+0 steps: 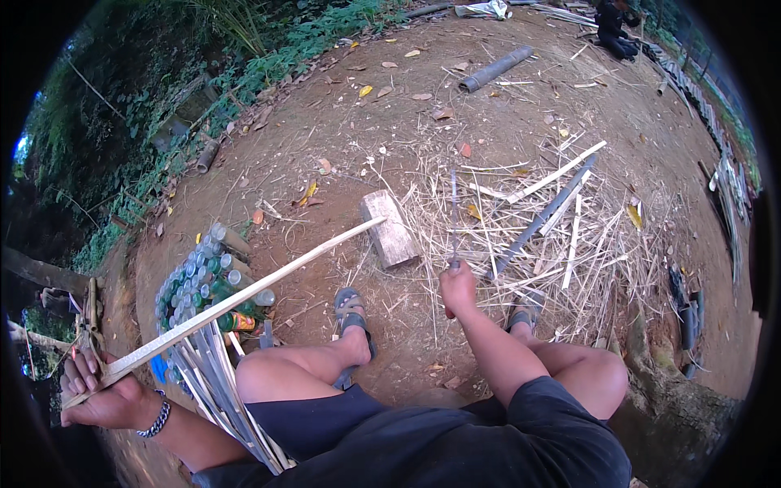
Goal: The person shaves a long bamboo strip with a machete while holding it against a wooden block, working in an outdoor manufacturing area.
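Note:
My left hand (110, 396), out at the far left, is closed around one end of a long pale bamboo strip (252, 290). The strip slants up to the right, and its far end lies over a wooden block (394, 242) on the ground ahead of my feet. In front of my body, my right hand (458, 289) grips the handle of a knife (455, 207). Its long thin blade points away from me, to the right of the block and apart from the strip. The handle is mostly covered by my fingers.
Shavings (606, 260) spread on the right, with a dark bamboo piece (541, 215) among them. Glass bottles (203, 281) stack at left, by a bundle of strips (220, 390) near my thigh. A bamboo pole (496, 68) and another person (614, 31) are farther off.

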